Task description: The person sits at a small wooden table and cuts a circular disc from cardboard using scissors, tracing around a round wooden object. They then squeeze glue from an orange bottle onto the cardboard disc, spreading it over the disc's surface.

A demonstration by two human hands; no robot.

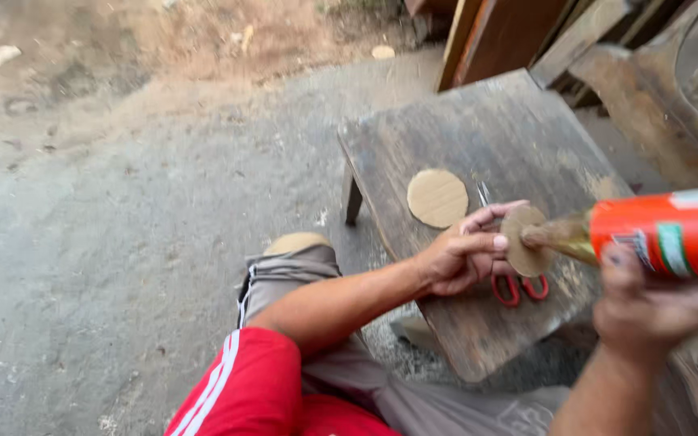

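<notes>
At right of centre, the left hand (464,257) pinches a small cardboard disc (525,241) while the right hand (648,303) grips an orange-labelled glue bottle (656,234), nozzle touching it; a gentle squeeze with the disc steady seems wise

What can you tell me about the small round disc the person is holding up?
The small disc is a flat tan circle that looks like cardboard. The left hand pinches it by its edge, holding it upright above the worn wooden table. The nozzle of an orange glue bottle, gripped by the right hand, presses against its face. A larger matching disc lies flat on the table beyond it, and red-handled scissors lie just below.
</notes>
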